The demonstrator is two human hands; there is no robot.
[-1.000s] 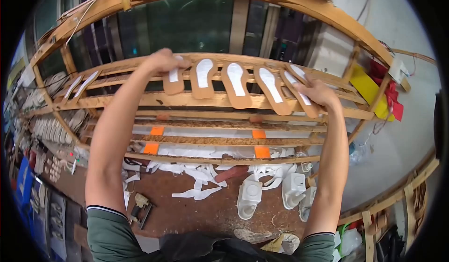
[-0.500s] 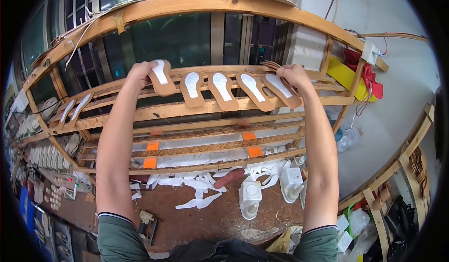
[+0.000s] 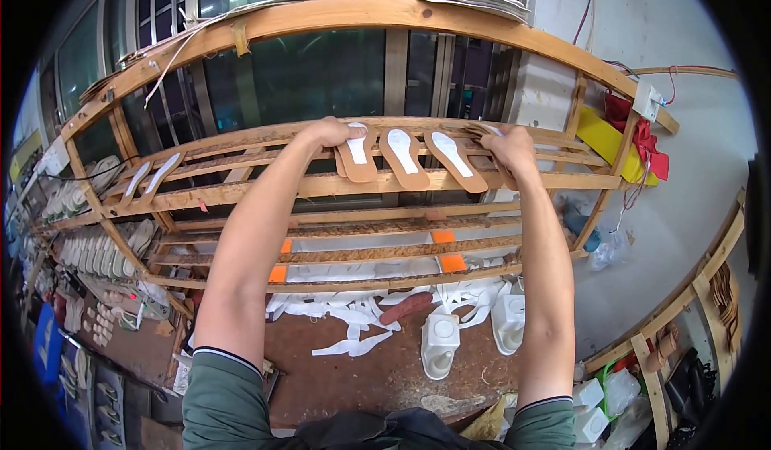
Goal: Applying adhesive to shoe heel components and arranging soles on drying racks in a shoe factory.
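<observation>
My left hand (image 3: pixel 328 132) is closed on tan insoles with white patches (image 3: pixel 358 163); a second edge shows behind the front one, so at least two overlap. They rest against the slats of a wooden rack (image 3: pixel 321 183). To their right, a single insole (image 3: pixel 403 161) and another insole (image 3: pixel 456 163) lean side by side on the slats, untouched. My right hand (image 3: pixel 511 146) grips a small stack of insoles (image 3: pixel 483 130) at the right; my fingers and palm hide most of it. Two more insoles (image 3: pixel 162 174) lean far left on the rack.
Below the rack, white strips (image 3: pixel 353 342) and white blocky device parts (image 3: pixel 440 346) lie on a brown bench (image 3: pixel 345 390). Rows of pale shoe forms (image 3: pixel 104 251) stand at left. Yellow and red cloth (image 3: pixel 598 138) hangs by the right wall, near a second wooden rack (image 3: pixel 691 289).
My left hand has moved right along the rack, bringing its insole over the neighbouring one. The insole beside my right hand no longer lies separately on the slats. The view has shifted slightly.
</observation>
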